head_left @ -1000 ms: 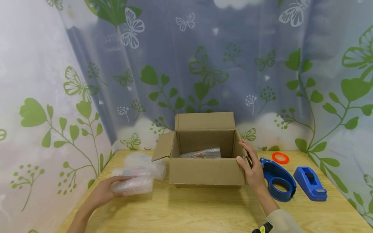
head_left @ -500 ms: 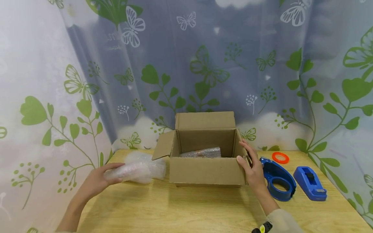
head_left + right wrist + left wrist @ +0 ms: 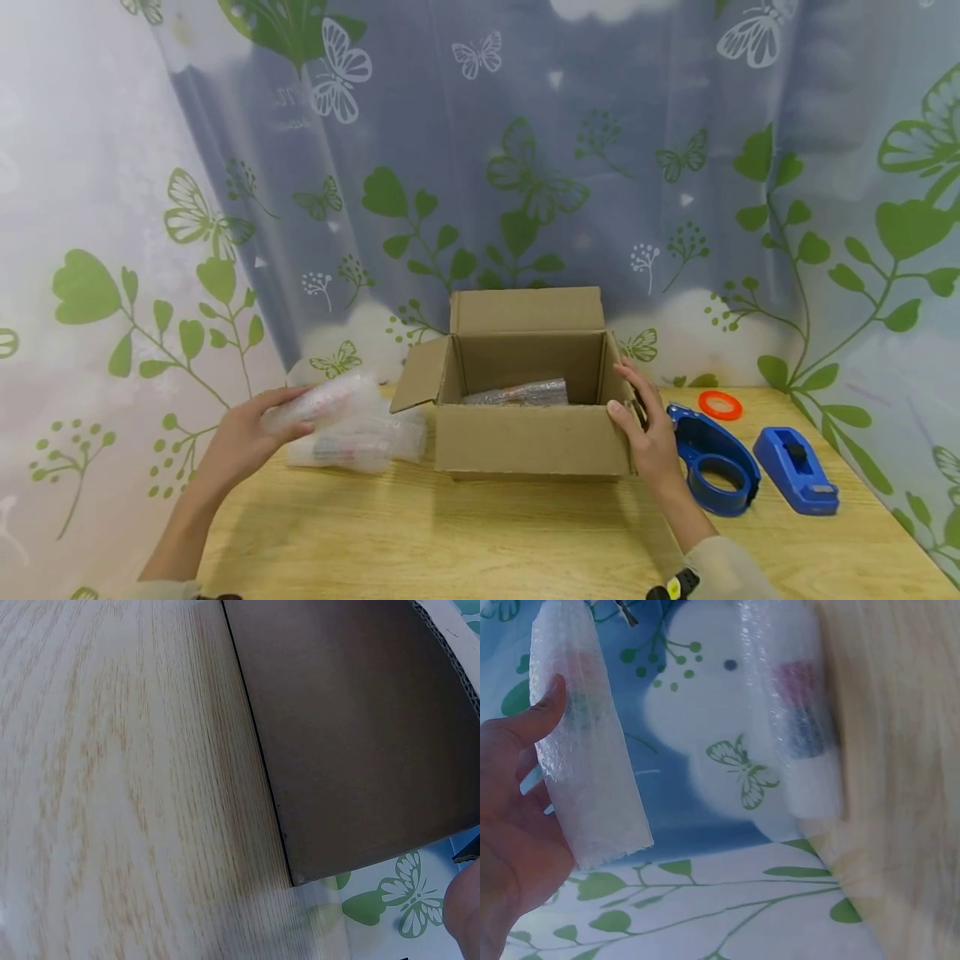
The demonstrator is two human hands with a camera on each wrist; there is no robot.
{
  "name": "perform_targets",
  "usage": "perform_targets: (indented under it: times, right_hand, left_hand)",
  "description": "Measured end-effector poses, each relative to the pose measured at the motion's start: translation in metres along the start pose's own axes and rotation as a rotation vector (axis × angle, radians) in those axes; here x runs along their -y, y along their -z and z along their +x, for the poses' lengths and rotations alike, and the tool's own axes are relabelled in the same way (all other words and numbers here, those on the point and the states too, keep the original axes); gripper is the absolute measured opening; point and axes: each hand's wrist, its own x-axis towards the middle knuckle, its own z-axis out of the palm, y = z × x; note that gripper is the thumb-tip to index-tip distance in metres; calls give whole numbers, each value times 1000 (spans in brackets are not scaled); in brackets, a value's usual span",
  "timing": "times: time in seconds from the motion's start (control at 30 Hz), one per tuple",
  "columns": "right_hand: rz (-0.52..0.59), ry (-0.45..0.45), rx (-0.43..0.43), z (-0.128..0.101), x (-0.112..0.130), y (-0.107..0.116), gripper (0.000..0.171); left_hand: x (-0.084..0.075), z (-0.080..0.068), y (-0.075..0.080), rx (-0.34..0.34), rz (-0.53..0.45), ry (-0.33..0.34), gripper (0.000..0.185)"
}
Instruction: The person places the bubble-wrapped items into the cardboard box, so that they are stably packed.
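My left hand grips a bubble-wrapped cylinder at its near end, tilted up above the table on the left. In the left wrist view the thumb lies across the wrapped cylinder, and faint red and green show through the wrap. Below it on the table lie more bubble-wrapped rolls, one showing red and dark patches. An open cardboard box stands in the middle with a wrapped roll inside. My right hand holds the box's right side, thumb at the front corner, fingers along the side edge.
To the right of the box lie a blue tape dispenser with a round opening, an orange-red tape ring and a smaller blue dispenser. The box's left flap sticks outward. A patterned curtain hangs behind the wooden table.
My left hand has drawn the wrapped cylinder left, then raised it off the table and tilted it upward, uncovering the rolls beneath. My right hand has stayed on the box.
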Motion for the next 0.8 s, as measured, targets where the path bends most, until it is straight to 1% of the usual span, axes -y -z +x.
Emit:
perform_targets:
  times: [0.17, 0.33, 0.57, 0.8]
  right_hand:
    - [10, 4, -4, 0, -1, 0, 51]
    - [16, 9, -5, -2, -2, 1, 52]
    - [18, 15, -6, -1, -2, 0, 52]
    - [22, 22, -12, -1, -2, 0, 52]
  left_hand:
    - [-18, 8, 1, -20, 3, -36, 61]
    - [-34, 18, -1, -26, -5, -70, 58]
    - [-58, 34, -10, -54, -25, -117, 57]
    - [-81, 51, -24, -25, -72, -174, 54]
